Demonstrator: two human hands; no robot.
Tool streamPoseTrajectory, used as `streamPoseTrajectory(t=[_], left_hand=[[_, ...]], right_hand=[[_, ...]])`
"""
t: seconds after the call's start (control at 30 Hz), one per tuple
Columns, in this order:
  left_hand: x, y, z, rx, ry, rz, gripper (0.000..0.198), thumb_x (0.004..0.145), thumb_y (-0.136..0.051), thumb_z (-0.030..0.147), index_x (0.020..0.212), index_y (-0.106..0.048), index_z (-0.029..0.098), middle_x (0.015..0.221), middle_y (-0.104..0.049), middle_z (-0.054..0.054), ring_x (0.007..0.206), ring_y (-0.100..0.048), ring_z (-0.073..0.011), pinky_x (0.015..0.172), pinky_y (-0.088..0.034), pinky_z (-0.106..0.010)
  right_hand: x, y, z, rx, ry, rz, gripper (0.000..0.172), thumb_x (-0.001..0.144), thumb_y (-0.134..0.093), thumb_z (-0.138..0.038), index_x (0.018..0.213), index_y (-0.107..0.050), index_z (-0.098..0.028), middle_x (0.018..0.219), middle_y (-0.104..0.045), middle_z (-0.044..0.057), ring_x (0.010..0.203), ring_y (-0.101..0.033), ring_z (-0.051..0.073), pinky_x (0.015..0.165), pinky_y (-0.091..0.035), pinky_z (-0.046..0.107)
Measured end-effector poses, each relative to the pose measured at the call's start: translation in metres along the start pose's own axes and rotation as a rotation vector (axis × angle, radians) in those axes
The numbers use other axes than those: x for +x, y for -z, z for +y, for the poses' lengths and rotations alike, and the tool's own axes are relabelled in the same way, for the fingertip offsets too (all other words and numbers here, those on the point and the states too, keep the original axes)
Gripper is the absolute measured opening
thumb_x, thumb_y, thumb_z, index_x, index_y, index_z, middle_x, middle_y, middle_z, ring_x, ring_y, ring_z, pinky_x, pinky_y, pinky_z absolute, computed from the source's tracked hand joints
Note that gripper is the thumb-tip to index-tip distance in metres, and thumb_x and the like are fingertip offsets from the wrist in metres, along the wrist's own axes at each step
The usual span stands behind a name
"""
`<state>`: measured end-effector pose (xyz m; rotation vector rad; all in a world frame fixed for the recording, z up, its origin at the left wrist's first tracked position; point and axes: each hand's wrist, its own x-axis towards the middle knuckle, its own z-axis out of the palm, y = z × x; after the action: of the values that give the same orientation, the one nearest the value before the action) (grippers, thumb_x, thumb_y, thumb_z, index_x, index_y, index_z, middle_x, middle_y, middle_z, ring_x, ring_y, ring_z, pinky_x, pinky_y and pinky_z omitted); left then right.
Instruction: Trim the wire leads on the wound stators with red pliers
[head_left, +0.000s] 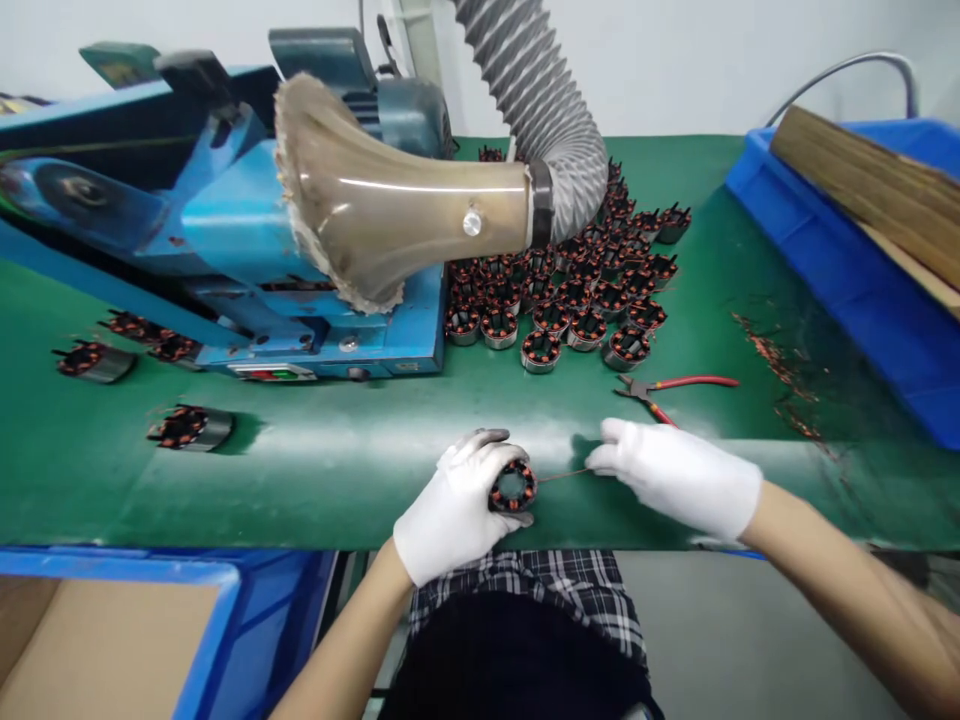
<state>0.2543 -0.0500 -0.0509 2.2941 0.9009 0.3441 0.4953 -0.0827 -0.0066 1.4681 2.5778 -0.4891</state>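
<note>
Both my hands wear white gloves near the front edge of the green table [360, 450]. My left hand [457, 505] is closed round a small motor stator [514, 487] wound with copper wire. My right hand [679, 475] pinches a thin copper wire [562, 474] that runs from the stator to its fingertips. Red-handled cutters [675, 387] lie on the mat just behind my right hand.
Several stators [577, 290] are massed behind. A blue machine [247, 250] with a suction horn [390, 200] and grey hose [547, 100] fills the left. Loose stators [191, 427] lie at left. Blue bins [847, 270] stand right and at lower left [217, 620]. Copper scraps [780, 370] litter the right.
</note>
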Motion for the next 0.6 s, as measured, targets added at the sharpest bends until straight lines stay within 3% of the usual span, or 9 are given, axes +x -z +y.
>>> streamPoseTrajectory(t=[0.1, 0.17, 0.23, 0.3, 0.4, 0.47, 0.6], left_hand=[[0.001, 0.004, 0.011, -0.017, 0.014, -0.011, 0.057, 0.058, -0.074, 0.026, 0.108, -0.049, 0.020, 0.113, -0.053, -0.008, 0.115, -0.041, -0.0272, 0.096, -0.034, -0.043], [0.004, 0.006, 0.024, 0.009, 0.029, 0.003, 0.053, 0.063, -0.071, 0.028, 0.110, -0.048, 0.020, 0.121, -0.047, -0.009, 0.116, -0.040, -0.0266, 0.097, -0.033, -0.042], [0.009, 0.006, 0.037, 0.079, 0.048, 0.001, 0.036, 0.072, -0.063, 0.025, 0.106, -0.051, 0.021, 0.124, -0.045, -0.008, 0.116, -0.040, -0.0258, 0.095, -0.034, -0.042], [0.013, 0.003, 0.044, 0.156, 0.065, -0.035, 0.018, 0.081, -0.052, 0.020, 0.098, -0.055, 0.020, 0.118, -0.050, -0.007, 0.109, -0.045, -0.0250, 0.089, -0.038, -0.042], [0.017, -0.004, 0.047, 0.226, 0.102, -0.117, 0.017, 0.087, -0.041, 0.020, 0.094, -0.057, 0.021, 0.102, -0.056, -0.005, 0.092, -0.051, -0.0232, 0.076, -0.042, -0.039], [0.018, -0.006, 0.045, 0.239, 0.115, -0.133, 0.019, 0.088, -0.040, 0.022, 0.093, -0.058, 0.022, 0.092, -0.055, -0.004, 0.086, -0.050, -0.0219, 0.072, -0.042, -0.036], [0.017, -0.008, 0.042, 0.229, 0.122, -0.119, 0.020, 0.088, -0.039, 0.024, 0.090, -0.059, 0.023, 0.087, -0.054, -0.002, 0.084, -0.048, -0.0201, 0.071, -0.040, -0.033]], right_hand=[[-0.026, -0.005, 0.033, 0.126, -0.157, 0.125, 0.026, 0.085, -0.042, -0.021, 0.080, -0.067, -0.021, 0.077, -0.059, 0.005, 0.066, -0.057, 0.016, 0.062, -0.044, 0.027], [-0.036, -0.014, 0.048, 0.045, -0.352, 0.271, 0.031, 0.087, -0.041, -0.036, 0.094, -0.065, -0.018, 0.094, -0.061, 0.009, 0.082, -0.058, 0.022, 0.072, -0.043, 0.031], [-0.038, -0.027, 0.053, -0.129, -0.499, 0.382, 0.054, 0.083, -0.042, -0.052, 0.113, -0.055, -0.010, 0.112, -0.053, 0.017, 0.100, -0.051, 0.029, 0.080, -0.040, 0.036], [-0.033, -0.041, 0.052, -0.279, -0.597, 0.404, 0.070, 0.079, -0.042, -0.061, 0.121, -0.046, -0.005, 0.116, -0.048, 0.021, 0.106, -0.044, 0.035, 0.082, -0.037, 0.042], [-0.024, -0.054, 0.044, -0.337, -0.719, 0.341, 0.063, 0.081, -0.039, -0.060, 0.117, -0.049, -0.009, 0.095, -0.057, 0.018, 0.089, -0.051, 0.033, 0.071, -0.038, 0.041], [-0.022, -0.057, 0.037, -0.219, -0.792, 0.320, 0.056, 0.080, -0.042, -0.059, 0.108, -0.055, -0.012, 0.081, -0.059, 0.014, 0.076, -0.054, 0.029, 0.064, -0.038, 0.037], [-0.030, -0.053, 0.009, 0.273, -1.045, 0.528, 0.037, 0.075, -0.052, -0.045, 0.097, -0.054, -0.017, 0.081, -0.059, 0.008, 0.069, -0.053, 0.022, 0.060, -0.039, 0.032]])
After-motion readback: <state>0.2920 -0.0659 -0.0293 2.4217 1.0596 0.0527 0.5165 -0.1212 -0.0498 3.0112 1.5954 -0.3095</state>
